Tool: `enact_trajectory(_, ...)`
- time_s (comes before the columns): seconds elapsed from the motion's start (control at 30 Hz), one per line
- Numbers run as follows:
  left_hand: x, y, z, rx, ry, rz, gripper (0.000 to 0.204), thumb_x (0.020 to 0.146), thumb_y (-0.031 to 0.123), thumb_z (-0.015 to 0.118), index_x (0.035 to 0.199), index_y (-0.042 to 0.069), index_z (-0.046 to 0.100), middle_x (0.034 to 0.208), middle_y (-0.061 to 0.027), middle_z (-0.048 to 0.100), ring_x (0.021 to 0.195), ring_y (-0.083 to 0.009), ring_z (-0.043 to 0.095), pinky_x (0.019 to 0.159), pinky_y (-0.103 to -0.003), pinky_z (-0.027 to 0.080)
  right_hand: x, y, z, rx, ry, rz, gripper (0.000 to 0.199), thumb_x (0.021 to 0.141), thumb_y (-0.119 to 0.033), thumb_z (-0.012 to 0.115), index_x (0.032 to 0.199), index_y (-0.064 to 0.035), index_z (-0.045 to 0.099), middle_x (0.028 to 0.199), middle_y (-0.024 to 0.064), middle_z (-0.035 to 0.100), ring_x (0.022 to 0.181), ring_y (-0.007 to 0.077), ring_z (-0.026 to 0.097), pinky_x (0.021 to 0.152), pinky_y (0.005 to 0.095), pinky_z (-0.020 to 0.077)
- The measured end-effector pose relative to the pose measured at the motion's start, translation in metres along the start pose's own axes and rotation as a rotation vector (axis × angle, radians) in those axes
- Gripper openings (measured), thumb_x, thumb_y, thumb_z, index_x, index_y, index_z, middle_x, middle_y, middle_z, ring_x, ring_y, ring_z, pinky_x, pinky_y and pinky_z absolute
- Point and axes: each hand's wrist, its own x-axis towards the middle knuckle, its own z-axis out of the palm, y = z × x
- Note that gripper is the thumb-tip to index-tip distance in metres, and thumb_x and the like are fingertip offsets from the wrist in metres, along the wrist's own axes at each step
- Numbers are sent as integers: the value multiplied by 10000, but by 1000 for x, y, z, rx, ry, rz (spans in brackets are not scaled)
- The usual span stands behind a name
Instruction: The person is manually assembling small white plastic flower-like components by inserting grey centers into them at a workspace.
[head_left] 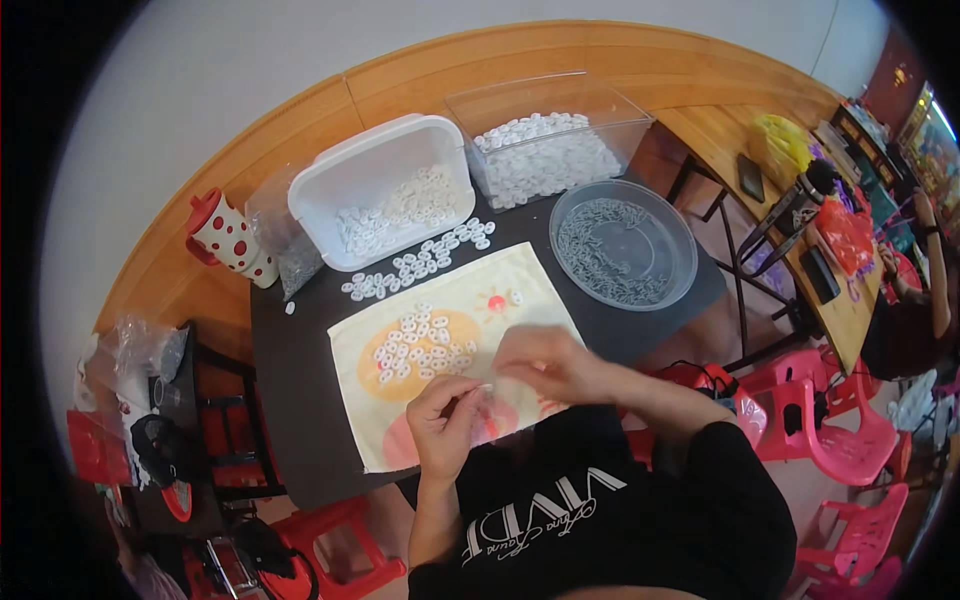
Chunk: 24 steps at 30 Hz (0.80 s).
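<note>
My left hand (445,415) is over the near part of a cream printed cloth (540,275), its thumb and fingers pinched on a small white plastic piece (486,387). Just to the right hovers my right hand (548,362), smeared by motion, so what its bent fingers hold cannot be made out. On the cloth's yellow patch lies a loose group of white oval two-hole pieces (425,358). More ovals form a band (415,265) on the dark table (300,400) beyond the cloth. A round clear tub (690,255) of small grey screws stands to the right.
A white basin (305,215) with white and cream pieces and a clear box (625,115) heaped with white pieces stand at the back. Far left are a bag of grey bits (297,262) and a spotted tumbler (235,240). Pink chairs (800,420) and a wooden table (715,140) flank the right side.
</note>
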Motion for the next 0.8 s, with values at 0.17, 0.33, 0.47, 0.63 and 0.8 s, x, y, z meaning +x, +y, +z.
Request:
enact_trajectory(0.17,-2,0,-2,19,121,-47,128,882,-92,657,992,-47,705,867,-53,627,715,-97,574,647,-210,446,4,38,-98,-404,260,245,106,811,6,677,916,-7,688,865,148,660,772,329,649,682,388,512)
enact_trajectory(0.33,-2,-6,-2,-49,82,-93,127,902,-79,649,1013,-43,700,867,-38,618,722,-87,566,652,-203,445,-9,78,-156,-791,93,304,135,769,-50,631,884,-28,698,859,167,679,861,387,662,737,478,512)
enact_trajectory(0.47,-5,-6,-1,-59,86,-123,108,907,-70,654,1000,-41,700,855,-30,620,717,-82,566,651,-203,447,-7,84,-142,-935,2,320,156,746,-37,625,893,-43,676,830,157,681,875,375,671,743,480,524)
enact_trajectory(0.63,-8,-1,-4,-49,90,-149,89,909,-68,656,986,-45,695,830,-24,619,713,-76,576,654,-201,451,1,82,-133,-1150,-138,325,184,707,-3,617,885,-48,624,865,161,689,883,376,677,760,486,534)
enact_trajectory(0.8,-7,-4,-3,-56,106,-118,97,910,-52,663,996,-33,703,823,-18,642,691,-67,583,613,-192,444,-10,98,-154,-936,-39,318,179,750,-3,584,915,-31,649,884,178,686,876,385,672,752,485,525)
